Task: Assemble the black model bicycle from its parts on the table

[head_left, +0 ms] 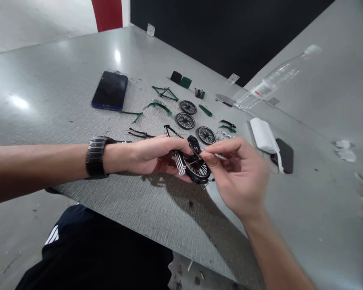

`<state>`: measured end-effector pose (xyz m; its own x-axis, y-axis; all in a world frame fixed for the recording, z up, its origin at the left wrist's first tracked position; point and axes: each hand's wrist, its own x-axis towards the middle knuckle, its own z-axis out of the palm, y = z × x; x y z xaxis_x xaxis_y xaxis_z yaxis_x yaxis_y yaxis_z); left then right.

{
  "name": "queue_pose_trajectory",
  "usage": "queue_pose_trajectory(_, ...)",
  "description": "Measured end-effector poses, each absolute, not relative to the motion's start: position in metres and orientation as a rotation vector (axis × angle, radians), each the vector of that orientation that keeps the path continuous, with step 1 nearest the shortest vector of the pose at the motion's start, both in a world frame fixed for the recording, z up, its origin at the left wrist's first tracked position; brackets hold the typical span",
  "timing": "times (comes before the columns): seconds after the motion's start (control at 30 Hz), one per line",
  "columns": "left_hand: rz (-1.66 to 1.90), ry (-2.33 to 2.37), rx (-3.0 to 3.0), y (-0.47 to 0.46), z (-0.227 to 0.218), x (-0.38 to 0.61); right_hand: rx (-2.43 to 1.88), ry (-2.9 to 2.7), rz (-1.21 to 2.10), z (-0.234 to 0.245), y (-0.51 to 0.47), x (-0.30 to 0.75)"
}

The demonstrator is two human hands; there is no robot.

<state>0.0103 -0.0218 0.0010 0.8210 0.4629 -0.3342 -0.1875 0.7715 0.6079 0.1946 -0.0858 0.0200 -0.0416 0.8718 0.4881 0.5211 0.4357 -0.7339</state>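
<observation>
Head view is showing a clear bottle lying at 2 o'clock from the hands. Its label is showing red and white, but the words are too small to read.

Three loose black wheels are lying on the gray table at 12 o'clock from the hands. A fourth wheel is sitting in the toy bike piece that the hands are holding. Two phones are lying flat: a blue phone at 10 o'clock and a black phone at 3 o'clock. One white pack is lying partly on the black one. One green triangle frame is lying at 12 o'clock, past the wheels.

The left hand is reaching in from 9 o'clock and wearing a black watch on the wrist. Its fingers are curling around the toy bike piece from behind and below. The right hand is reaching in from 5 o'clock. Its thumb and first finger are pinching tight on the top of the piece, and its other fingers are curling loosely. The piece is hanging between both hands, just above the table, near the middle of the picture
</observation>
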Motion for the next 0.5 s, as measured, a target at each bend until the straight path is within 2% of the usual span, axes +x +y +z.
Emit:
queue_pose_trajectory(0.2,0.393,0.515,0.614,-0.0227,0.0061,0.0099,-1.189,-1.747,0.284,0.0179,-0.0878,0.1928)
queue_pose_trajectory(0.5,0.347,0.483,0.605,-0.0213,-0.0009,0.0097,-1.185,-1.761,0.354,0.0195,-0.0899,0.1935)
